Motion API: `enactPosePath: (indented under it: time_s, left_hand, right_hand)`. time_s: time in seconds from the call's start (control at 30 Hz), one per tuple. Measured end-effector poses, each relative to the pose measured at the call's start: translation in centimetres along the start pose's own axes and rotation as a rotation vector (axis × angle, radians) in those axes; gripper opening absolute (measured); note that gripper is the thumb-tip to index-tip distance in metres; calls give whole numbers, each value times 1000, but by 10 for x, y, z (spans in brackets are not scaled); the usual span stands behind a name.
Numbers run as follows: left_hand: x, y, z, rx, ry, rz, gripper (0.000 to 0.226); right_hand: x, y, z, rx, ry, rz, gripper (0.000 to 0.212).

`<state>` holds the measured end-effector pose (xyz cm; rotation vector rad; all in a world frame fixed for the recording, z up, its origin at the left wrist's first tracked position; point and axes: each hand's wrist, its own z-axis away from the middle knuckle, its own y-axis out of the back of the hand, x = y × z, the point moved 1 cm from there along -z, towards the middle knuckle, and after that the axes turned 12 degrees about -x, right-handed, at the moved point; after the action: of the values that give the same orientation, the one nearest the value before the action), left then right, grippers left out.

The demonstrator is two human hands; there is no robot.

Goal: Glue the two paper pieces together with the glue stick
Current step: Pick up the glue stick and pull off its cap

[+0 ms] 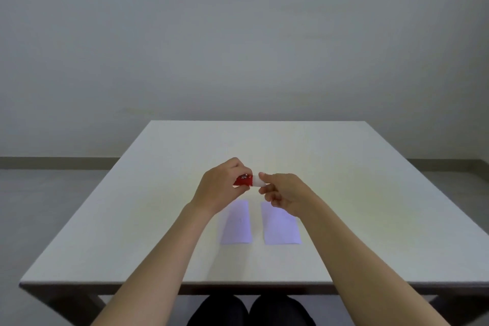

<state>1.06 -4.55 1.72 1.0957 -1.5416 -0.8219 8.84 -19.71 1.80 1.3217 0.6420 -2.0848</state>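
A red glue stick (244, 180) with a white cap (257, 181) is held level above the table, past the papers. My left hand (221, 185) grips its red body. My right hand (281, 193) pinches the white cap between thumb and forefinger. Two pale lilac paper pieces lie flat side by side on the table below my hands: the left paper (236, 225) and the right paper (281, 227), with a narrow gap between them. My wrists hide the far corners of both papers.
The white table (370, 206) runs wide on both sides, its near edge just above my knees. A plain grey wall stands behind it, with grey floor on either side.
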Motion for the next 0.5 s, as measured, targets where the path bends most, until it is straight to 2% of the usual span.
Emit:
enactPosePath:
  time_s: [0.03, 0.07, 0.13, 0.2, 0.27, 0.3, 0.4, 0.43, 0.5]
  left_hand:
    - [0, 1, 1, 2, 0, -10, 21]
    - [0, 1, 1, 0, -2, -20, 21]
    - [1, 0, 3, -9, -7, -33, 21]
    - [3, 0, 4, -7, -9, -49, 21]
    - [4, 0, 3, -3, -20, -67, 21]
    - [5, 1, 3, -1, -31, -75, 21]
    - [4, 3, 3, 12, -59, -124, 21]
    - [3, 4, 3, 18, -62, -132, 21]
    - [2, 3, 4, 28, -64, -126, 19]
  right_hand:
    - [0, 1, 0, -42, 27, 18, 8]
    - [0, 2, 0, -61, 50, 39, 10]
    - [-1, 2, 1, -34, 30, 94, 28]
    - [-2, -1, 1, 19, -74, 150, 54]
    - [-1, 0, -2, 64, -150, 123, 67]
    - [0, 1, -3, 66, -154, 108, 64]
    - [3, 2, -6, -36, -65, 68, 24]
    - [2, 3, -5, -77, -30, 58, 18]
    - [1, 5, -5, -102, -1, 59, 33]
